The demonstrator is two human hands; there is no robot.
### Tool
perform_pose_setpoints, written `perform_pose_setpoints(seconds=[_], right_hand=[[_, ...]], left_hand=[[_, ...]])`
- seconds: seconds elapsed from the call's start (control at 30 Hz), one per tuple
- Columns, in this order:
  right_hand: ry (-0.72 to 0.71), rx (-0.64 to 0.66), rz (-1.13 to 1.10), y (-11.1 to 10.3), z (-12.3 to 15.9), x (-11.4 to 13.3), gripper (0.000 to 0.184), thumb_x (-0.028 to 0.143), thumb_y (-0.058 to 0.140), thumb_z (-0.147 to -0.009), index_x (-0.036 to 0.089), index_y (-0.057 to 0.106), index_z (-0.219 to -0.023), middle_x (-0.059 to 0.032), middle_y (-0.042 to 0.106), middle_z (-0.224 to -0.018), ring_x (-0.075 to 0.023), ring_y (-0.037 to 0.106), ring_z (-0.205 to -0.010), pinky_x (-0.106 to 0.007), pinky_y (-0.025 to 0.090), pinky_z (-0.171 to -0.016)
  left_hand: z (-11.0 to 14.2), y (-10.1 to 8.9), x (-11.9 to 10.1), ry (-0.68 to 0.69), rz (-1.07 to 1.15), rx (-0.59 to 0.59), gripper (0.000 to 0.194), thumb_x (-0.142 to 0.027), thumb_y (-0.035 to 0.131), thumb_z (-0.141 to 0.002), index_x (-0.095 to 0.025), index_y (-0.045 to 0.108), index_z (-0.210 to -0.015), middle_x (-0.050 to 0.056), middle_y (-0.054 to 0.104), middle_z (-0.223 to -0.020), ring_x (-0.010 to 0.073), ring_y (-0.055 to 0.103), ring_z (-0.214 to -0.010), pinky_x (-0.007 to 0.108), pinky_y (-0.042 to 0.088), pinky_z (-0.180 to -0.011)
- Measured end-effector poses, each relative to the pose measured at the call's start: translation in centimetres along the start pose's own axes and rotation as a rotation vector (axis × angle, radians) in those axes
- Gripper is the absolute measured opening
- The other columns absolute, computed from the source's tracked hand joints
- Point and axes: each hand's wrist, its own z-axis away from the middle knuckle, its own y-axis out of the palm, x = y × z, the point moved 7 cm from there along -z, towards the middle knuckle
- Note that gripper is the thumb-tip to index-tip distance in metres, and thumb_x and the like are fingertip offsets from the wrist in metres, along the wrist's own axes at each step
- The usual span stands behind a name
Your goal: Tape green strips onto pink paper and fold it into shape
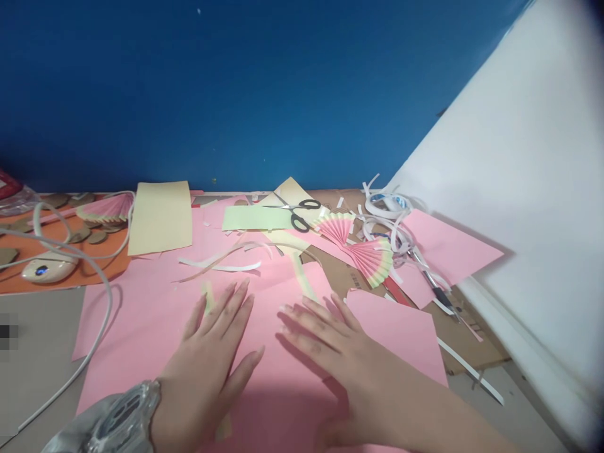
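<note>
The left hand (205, 362) and right hand (342, 349) are palm down over pink paper (268, 302), fingers loosely spread. Whether they touch it, I cannot tell.

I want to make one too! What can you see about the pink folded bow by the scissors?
The bow looks like pleated paper, pinched in the middle into two pink fans with pale yellow-green outer edges. It lies slantwise over cardboard, right of the scissors. Neither the left hand nor the right hand touches it.
</note>
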Motion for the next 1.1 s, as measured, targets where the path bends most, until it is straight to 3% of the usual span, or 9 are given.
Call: perform_pose_setpoints(seconds=[0.17,0.33,0.43,0.53,0.63,0.73,0.9,1.0,1.1], right_hand=[[-0.003,-0.122,-0.007,-0.7,-0.2,-0.1,0.059,0.046,0.055,-0.082,0.028,0.038,-0.135,-0.0028,0.036,-0.143,-0.0247,0.023,-0.134,-0.051,0.014,-0.110],[-0.045,-0.324,0.002,-2.1,0.1,-0.3,0.028,0.022,0.047,-0.089,0.022,0.054,-0.116,-0.0055,0.054,-0.119,-0.0191,0.040,-0.118,-0.039,0.030,-0.105],[-0.033,-0.448,0.038,-2.9,0.6,-0.7,0.032,0.004,0.039,-0.085,0.020,0.056,-0.106,-0.0062,0.056,-0.108,-0.0192,0.044,-0.111,-0.044,0.029,-0.104],[0.069,-0.562,0.070,-3.5,1.3,-1.8,0.040,-0.005,0.035,-0.076,0.021,0.056,-0.098,-0.0079,0.049,-0.114,-0.0229,0.037,-0.118,-0.051,0.028,-0.102],[0.191,-0.619,0.038,-3.7,1.8,-3.0,0.045,-0.010,0.032,-0.069,0.022,0.054,-0.091,-0.0071,0.037,-0.127,-0.0245,0.026,-0.127,-0.051,0.032,-0.100],[0.208,-0.598,-0.066,-3.8,1.7,-3.2,0.042,-0.010,0.030,-0.068,0.023,0.051,-0.084,-0.0042,0.034,-0.132,-0.0222,0.027,-0.129,-0.048,0.035,-0.101],[0.110,-0.341,-0.270,-3.1,0.9,-1.9,0.031,0.004,0.035,-0.084,0.024,0.057,-0.079,0.0016,0.035,-0.138,-0.0195,0.027,-0.131,-0.039,0.038,-0.102],[0.116,-0.290,-0.377,-2.9,0.9,-1.7,0.023,0.023,0.045,-0.089,0.030,0.056,-0.109,0.0000,0.032,-0.143,-0.0201,0.031,-0.131,-0.038,0.036,-0.103],[0.221,-0.425,-0.499,-3.1,1.4,-3.0,0.045,0.033,0.040,-0.092,0.031,0.030,-0.136,-0.0044,0.037,-0.141,-0.0200,0.036,-0.128,-0.040,0.034,-0.104]], left_hand=[[-0.3,-1.4,0.1,-0.003,0.191,-0.070,0.040,-0.032,0.043,-0.088,-0.020,0.044,-0.125,0.005,0.037,-0.143,0.0217,0.024,-0.134,0.047,0.021,-0.108],[-0.2,-1.0,0.9,-0.107,0.145,-0.031,0.036,-0.034,0.041,-0.088,-0.023,0.049,-0.121,0.003,0.037,-0.143,0.0262,0.025,-0.133,0.055,0.019,-0.105],[0.0,-0.8,0.3,-0.058,0.082,-0.021,0.043,-0.039,0.041,-0.087,-0.024,0.046,-0.127,0.000,0.032,-0.146,0.0304,0.015,-0.136,0.058,0.009,-0.105],[0.2,-1.0,-1.6,0.081,0.096,-0.007,0.059,-0.048,0.050,-0.080,-0.022,0.042,-0.133,0.000,0.028,-0.147,0.0339,0.008,-0.137,0.057,0.001,-0.106],[1.2,-0.9,-4.4,0.270,0.195,0.069,0.061,-0.038,0.060,-0.073,-0.027,0.044,-0.131,-0.005,0.035,-0.143,0.0298,0.019,-0.136,0.052,0.003,-0.110],[2.5,-1.1,-6.4,0.458,0.407,0.132,0.045,-0.023,0.056,-0.080,-0.042,0.052,-0.120,-0.013,0.054,-0.127,0.0173,0.038,-0.128,0.039,0.018,-0.112],[2.2,-1.3,-5.0,0.415,0.589,0.168,0.029,-0.028,0.046,-0.089,-0.044,0.060,-0.109,-0.009,0.063,-0.117,0.0164,0.051,-0.118,0.037,0.031,-0.108],[1.5,-1.2,-5.3,0.507,0.493,0.113,0.036,-0.022,0.048,-0.087,-0.042,0.055,-0.116,-0.010,0.055,-0.127,0.0165,0.046,-0.122,0.035,0.030,-0.108],[1.2,-0.5,-5.8,0.564,0.323,0.041,0.050,-0.013,0.049,-0.082,-0.037,0.046,-0.126,-0.011,0.041,-0.139,0.0186,0.039,-0.128,0.035,0.031,-0.107]])
